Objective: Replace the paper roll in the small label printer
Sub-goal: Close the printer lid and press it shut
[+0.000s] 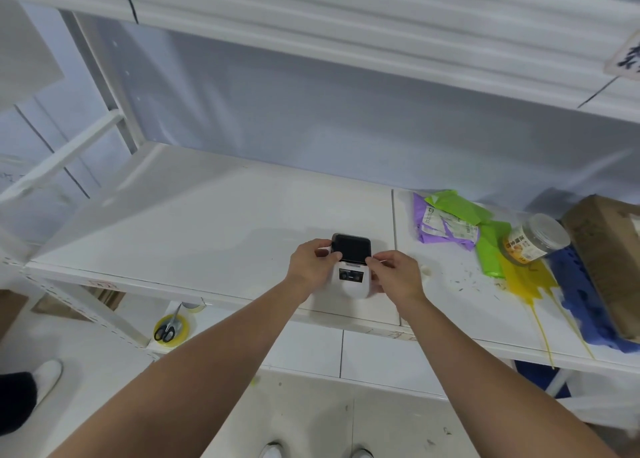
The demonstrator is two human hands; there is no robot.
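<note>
Though held, white printer (352,277), dark lid (351,248)

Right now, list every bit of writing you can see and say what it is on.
Nothing here can be read well enough to quote.
Printer: a dark strip of print on its front, too small.
Purple bag: white label, print blurred.
Jar: orange label with large characters, blurred.
Sign at upper right: big dark brush characters, cut off by the frame edge.
Shelf edge: small red mark, unreadable.
</note>
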